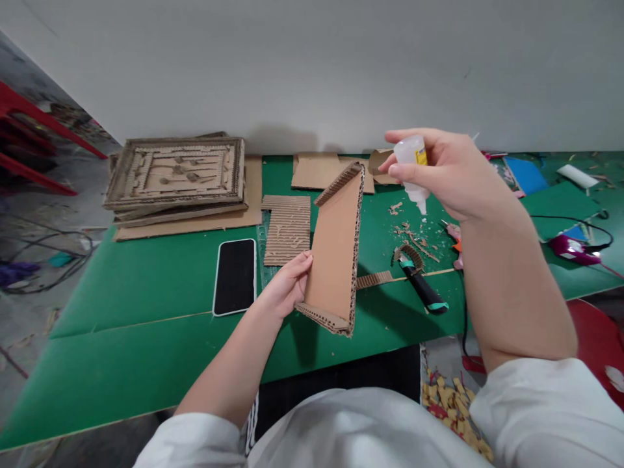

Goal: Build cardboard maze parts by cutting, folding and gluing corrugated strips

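My left hand point(288, 285) grips the near left side of a cardboard panel point(334, 253), which is tilted up above the table. Corrugated strips stand along the panel's far, right and near edges. My right hand point(439, 166) is closed around a small clear glue bottle point(412, 159) with a yellow label, its nozzle pointing down, to the right of the panel and apart from it. Below the bottle, a utility knife point(424, 286) with a black and teal handle lies beside a curled corrugated strip point(410, 257). A ridged cardboard sheet point(288, 231) lies left of the panel.
Framed cardboard pieces point(178, 172) are stacked at the back left of the green table point(146, 344). A phone point(234, 276) lies left of my left hand. A purple device point(575, 249) with a cord sits at the right. Cardboard scraps point(416, 237) litter the middle right.
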Tool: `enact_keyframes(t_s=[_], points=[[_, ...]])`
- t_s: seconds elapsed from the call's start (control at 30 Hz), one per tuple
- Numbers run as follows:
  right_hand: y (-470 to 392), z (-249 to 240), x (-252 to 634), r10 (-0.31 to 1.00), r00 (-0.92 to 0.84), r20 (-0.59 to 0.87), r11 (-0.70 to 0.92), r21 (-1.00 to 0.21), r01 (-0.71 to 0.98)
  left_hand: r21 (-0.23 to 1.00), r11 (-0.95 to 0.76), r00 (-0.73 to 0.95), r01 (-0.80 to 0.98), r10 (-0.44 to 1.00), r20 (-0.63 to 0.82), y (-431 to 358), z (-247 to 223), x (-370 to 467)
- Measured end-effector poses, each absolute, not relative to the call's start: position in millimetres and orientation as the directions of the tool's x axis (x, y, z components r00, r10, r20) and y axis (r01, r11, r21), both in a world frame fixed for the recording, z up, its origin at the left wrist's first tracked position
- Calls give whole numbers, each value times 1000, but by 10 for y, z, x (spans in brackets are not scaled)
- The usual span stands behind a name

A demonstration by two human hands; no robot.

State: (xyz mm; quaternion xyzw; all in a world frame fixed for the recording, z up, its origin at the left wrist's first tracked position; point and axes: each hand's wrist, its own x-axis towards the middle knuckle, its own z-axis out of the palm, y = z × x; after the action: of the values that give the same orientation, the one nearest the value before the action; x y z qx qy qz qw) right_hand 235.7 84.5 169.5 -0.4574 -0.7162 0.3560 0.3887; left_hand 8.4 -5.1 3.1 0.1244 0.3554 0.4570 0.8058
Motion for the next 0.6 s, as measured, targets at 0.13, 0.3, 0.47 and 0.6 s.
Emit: enact_keyframes(t_s=[0.13, 0.3, 0.47, 0.6], points=[[735, 1676, 2317, 848, -366, 383, 503, -798, 331, 540, 540, 339, -645, 836, -432, -53, 17, 80], [381, 1720, 2172, 848, -256, 464, 467, -883, -52, 529, 542, 333, -653, 833, -442, -49, 8, 71], [42, 1762, 2029, 862, -212, 460, 467, -884, -16, 537, 536, 326, -652, 837, -439, -40, 3, 70], [-92, 1681, 1961, 900, -211, 382, 399, -916, 43, 535, 539, 331, -651, 835, -439, -38, -4, 73]])
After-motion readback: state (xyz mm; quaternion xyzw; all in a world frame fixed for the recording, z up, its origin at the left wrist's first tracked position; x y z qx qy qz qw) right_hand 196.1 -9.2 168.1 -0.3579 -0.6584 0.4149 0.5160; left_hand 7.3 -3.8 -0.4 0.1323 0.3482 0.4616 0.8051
